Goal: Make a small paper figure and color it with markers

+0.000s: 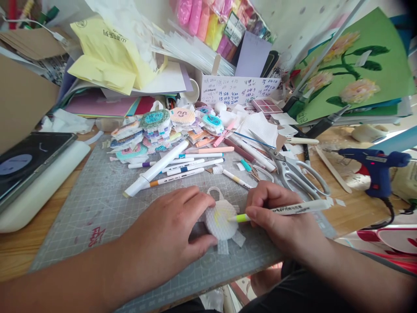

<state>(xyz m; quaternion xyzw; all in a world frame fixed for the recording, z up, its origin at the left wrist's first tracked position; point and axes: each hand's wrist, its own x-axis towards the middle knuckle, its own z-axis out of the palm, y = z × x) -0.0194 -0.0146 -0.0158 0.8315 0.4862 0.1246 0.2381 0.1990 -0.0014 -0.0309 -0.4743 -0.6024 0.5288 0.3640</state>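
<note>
Clock centred on the white disc (pixel 219 229), mid-counter, flat on the gray cutting mat (pixel 76 213) near its close edge. Textured face, yellow ink patch, paper strips sticking out at five and six, loop at twelve.

Left hand (pixel 174 217) at nine: half curled, thumb and index set apart along the disc's rim, holding it down. Light hold, I'd judge — if the thumb slips, the disc could swivel under the pen and smear the yellow. Right hand (pixel 276 217) at three: fingers closed round a yellow-tipped marker (pixel 289 209), nib on the disc or all but. Too much pressure could bleed ink through the soft-looking surface; a sideways jerk could run the line off the rim. A palm dragged over wet ink would smudge too, and the strips could crease if a hand catches them.

Further out, loose markers (pixel 180 177) at eleven — one could roll if an elbow bumps it. Scissors (pixel 295 174) at one to two, handles near the marker's back end; knocking them could jolt the hand. Coloured pieces (pixel 155 119) heaped at eleven could topple if nudged. Blue glue gun (pixel 379 169) at two, on the counter (pixel 337 208); heat can't be told, burn risk if hot.
</note>
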